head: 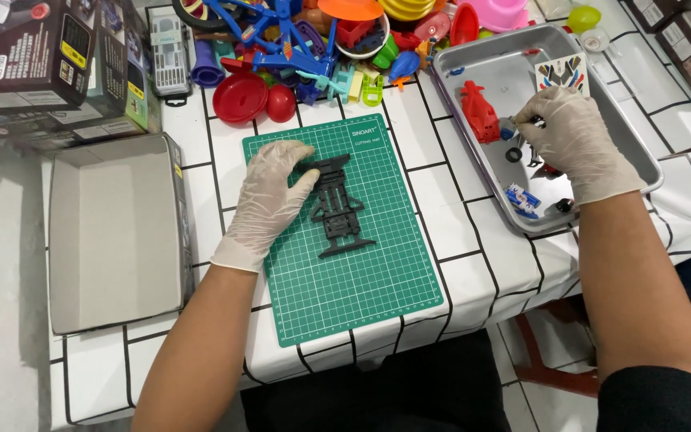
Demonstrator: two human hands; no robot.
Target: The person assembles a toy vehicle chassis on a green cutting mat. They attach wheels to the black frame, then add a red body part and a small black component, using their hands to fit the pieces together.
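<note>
A black toy car chassis (341, 210) lies flat on a green cutting mat (345, 280) in the middle of the table. My gloved left hand (269, 196) rests on the mat, its fingers pressing the chassis's left side. My gloved right hand (573, 140) reaches into a metal tray (473, 60) at the right and pinches a small dark part (533, 122). In the tray also lie a red car body piece (480, 112), a black wheel (513, 154), a sticker sheet (561, 72) and small blue-white parts (523, 198).
An open grey cardboard box lid (113, 232) sits at the left of the mat. Dark boxes (49, 60) stand at the back left. A pile of colourful plastic toys (321, 44) fills the table's far edge. The table's front edge lies just below the mat.
</note>
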